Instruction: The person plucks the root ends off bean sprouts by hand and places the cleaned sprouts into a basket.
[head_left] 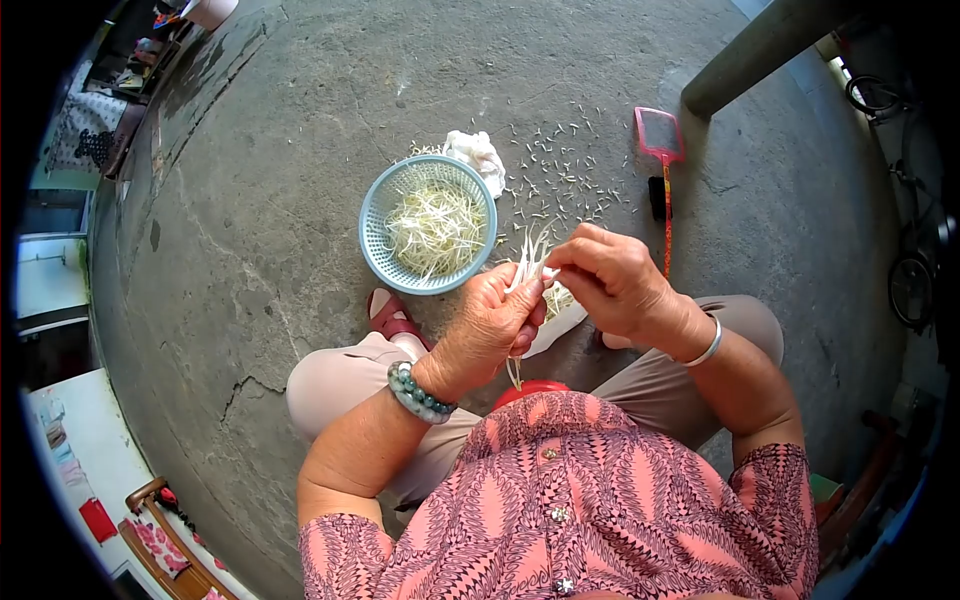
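My left hand (492, 322) is closed around a bunch of white bean sprouts (530, 258) whose tips fan out above my fingers. A few thin roots hang below that fist. My right hand (610, 278) pinches the end of one sprout in the bunch between thumb and fingers. Both hands are held above my knees. A pale blue plastic basket (377, 232) with a heap of sprouts in it stands on the concrete floor just beyond my left hand.
Small picked-off sprout bits (565, 165) litter the floor past the basket. A white crumpled bag (478, 155) lies behind the basket. A pink fly swatter (662, 150) lies to the right, near a grey pillar (760, 50). A bicycle (905, 200) stands far right.
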